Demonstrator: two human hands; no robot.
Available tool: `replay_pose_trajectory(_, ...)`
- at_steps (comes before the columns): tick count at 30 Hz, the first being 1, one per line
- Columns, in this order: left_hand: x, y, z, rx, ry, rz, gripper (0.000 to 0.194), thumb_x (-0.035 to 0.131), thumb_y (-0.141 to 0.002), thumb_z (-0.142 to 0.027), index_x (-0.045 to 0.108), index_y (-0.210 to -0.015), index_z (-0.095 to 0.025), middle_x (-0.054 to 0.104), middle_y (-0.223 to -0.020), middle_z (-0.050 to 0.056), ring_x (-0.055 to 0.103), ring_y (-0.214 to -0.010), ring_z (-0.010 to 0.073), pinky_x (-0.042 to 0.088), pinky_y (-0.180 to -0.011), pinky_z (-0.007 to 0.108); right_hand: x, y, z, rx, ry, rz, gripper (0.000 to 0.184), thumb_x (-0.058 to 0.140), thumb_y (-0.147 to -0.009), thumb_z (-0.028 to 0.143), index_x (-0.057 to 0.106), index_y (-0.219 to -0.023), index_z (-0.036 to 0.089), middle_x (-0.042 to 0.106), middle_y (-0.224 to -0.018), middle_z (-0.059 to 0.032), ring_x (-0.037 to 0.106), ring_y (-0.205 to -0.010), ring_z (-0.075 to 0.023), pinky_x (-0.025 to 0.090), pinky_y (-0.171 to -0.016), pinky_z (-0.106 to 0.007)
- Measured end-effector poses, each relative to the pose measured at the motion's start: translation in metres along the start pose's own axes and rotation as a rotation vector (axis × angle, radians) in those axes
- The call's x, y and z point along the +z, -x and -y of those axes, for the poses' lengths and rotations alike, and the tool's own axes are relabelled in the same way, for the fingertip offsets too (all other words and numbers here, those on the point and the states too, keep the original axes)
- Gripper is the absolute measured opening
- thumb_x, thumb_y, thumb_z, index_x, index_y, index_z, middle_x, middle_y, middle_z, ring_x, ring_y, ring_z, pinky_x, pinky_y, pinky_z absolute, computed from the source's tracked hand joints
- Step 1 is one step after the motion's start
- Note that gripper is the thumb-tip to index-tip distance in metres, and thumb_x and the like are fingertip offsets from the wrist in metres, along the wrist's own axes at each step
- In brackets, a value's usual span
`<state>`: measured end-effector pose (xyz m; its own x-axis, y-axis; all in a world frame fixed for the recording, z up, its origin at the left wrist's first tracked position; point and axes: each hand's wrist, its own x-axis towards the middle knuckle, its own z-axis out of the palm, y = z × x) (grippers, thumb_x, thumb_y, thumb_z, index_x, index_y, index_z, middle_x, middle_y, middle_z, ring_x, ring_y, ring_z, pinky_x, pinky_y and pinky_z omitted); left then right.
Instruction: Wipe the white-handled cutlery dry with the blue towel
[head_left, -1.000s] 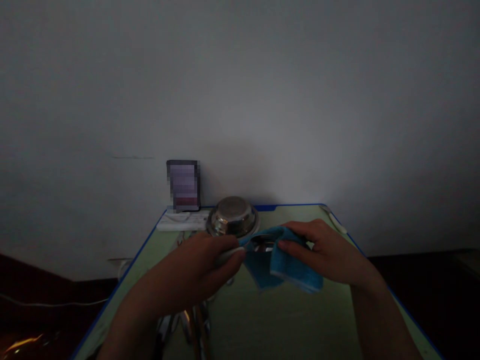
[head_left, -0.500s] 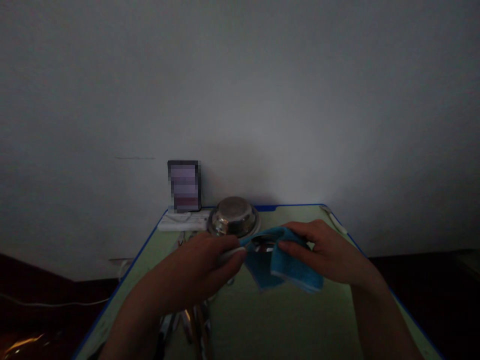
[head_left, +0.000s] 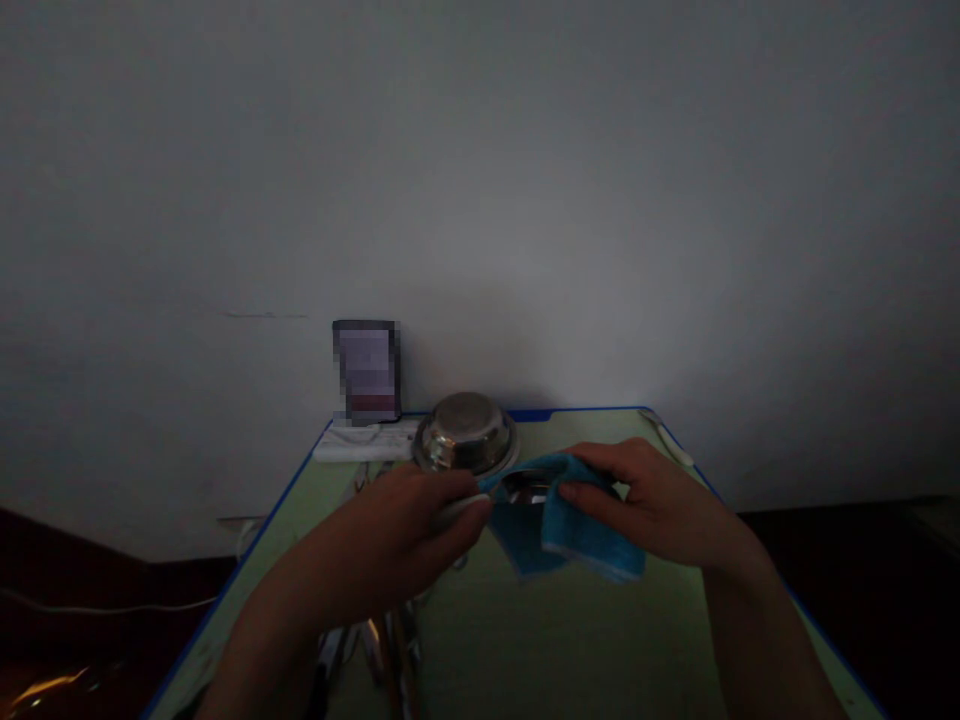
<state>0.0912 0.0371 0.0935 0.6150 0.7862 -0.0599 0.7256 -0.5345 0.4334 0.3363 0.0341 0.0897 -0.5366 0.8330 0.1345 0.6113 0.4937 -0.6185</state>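
My left hand (head_left: pixel 390 545) is closed on the pale handle of a metal spoon (head_left: pixel 525 487), whose shiny bowl lies in a blue cloth (head_left: pixel 570 535). My right hand (head_left: pixel 660 505) is closed on that cloth, thumb on top, wrapping it round the spoon's bowl. Both hands hover above a green table (head_left: pixel 525 640) with a blue edge. A steel bowl (head_left: pixel 465 433) stands upside down just beyond the hands.
Several pieces of cutlery (head_left: pixel 382 645) lie on the table under my left forearm. A white flat object (head_left: pixel 364 442) and a dark stand with a blurred screen (head_left: pixel 366 370) sit at the far left corner by the wall. A white item (head_left: pixel 670 440) lies at the right edge.
Hardly anything has moved; the hands hold the spoon and cloth in the same place, with only a slight shift of the cloth.
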Motion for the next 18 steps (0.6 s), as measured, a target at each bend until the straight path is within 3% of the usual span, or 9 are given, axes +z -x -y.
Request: replay_pose_trajectory(18,-0.0026,0.0,-0.0031,0.028,0.013,-0.035,0.037,0.033,-0.091,-0.041,0.061,-0.082,-0.019,0.06,-0.069,0.0,0.056,-0.063,0.0142,0.042,-0.061,0.024,-0.0004,-0.0004,-0.0003,0.0,0.015,-0.003,0.017,0.048,-0.088,0.03,0.06,-0.084,0.018,0.055,-0.066,0.0038,0.048,-0.058,-0.0086,0.034,-0.052,-0.022)
